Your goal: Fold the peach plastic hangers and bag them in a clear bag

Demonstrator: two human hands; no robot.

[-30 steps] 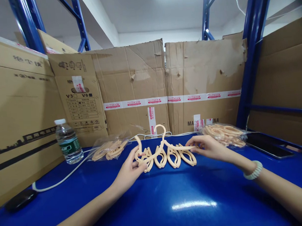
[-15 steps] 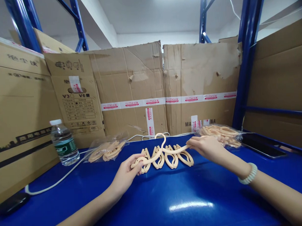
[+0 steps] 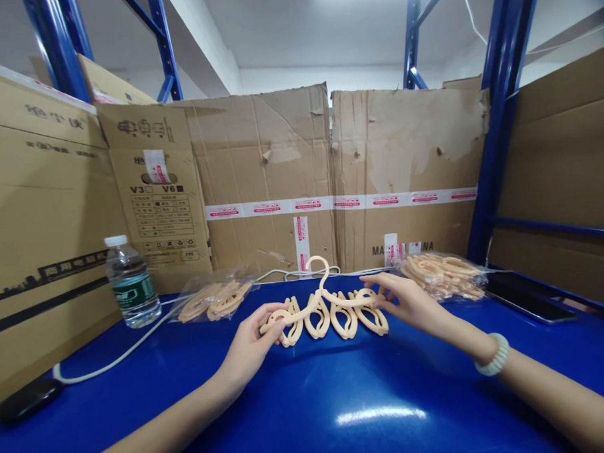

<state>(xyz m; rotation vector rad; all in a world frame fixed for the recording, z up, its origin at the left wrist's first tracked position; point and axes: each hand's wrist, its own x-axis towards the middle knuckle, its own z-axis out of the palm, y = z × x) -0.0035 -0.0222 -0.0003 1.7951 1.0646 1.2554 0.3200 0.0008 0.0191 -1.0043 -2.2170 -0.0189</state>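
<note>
A peach plastic hanger [image 3: 325,309] with a top hook and several looped clips hangs between my hands just above the blue table [image 3: 339,398]. My left hand [image 3: 252,342] pinches its left end with thumb and fingers closed. My right hand [image 3: 402,299] grips the right end of its bar, fingers curled over it. Both forearms reach in from the bottom edge, and a pale bead bracelet [image 3: 492,356] sits on my right wrist.
Two clear bags of similar hangers lie at the back, one on the left [image 3: 218,300] and one on the right [image 3: 441,274]. A water bottle [image 3: 130,282] stands at left beside a white cable [image 3: 112,358]. A phone [image 3: 528,302] lies right; cardboard boxes [image 3: 329,172] wall the table.
The hanger has been unfolded from a bunched shape to lie stretched between my hands, then raised slightly. My right hand has shifted a little inward along the bar.
</note>
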